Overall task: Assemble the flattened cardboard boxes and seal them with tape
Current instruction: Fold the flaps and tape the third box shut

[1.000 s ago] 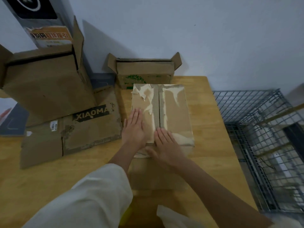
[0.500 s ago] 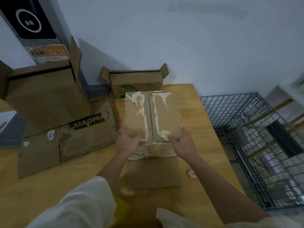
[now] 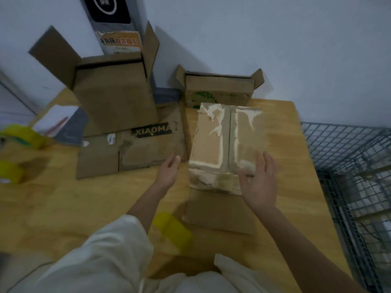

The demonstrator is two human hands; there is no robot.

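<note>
the right hand (image 3: 259, 182) rests spread-fingered on the near right corner of the folded box (image 3: 227, 148), thumb on its top. the left hand (image 3: 168, 173) hovers loose and empty just beside the box at 9 o'clock. flaps look closed but untaped; next comes fetching the yellow tape (image 3: 173, 230) at 6 o'clock.

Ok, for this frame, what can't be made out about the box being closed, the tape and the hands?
- Head view, closed box: no fresh tape discernible over its centre seam among torn old residue; blur hides it.
- Right hand: rests at the box's near right corner; the hand hides its fingertips' contact.
- Left hand: open beside the box; contact unclear.
- Yellow tape roll: blurred, partly behind the white sleeve.
- Yellow objects at left edge: cut off, smeared.
</note>
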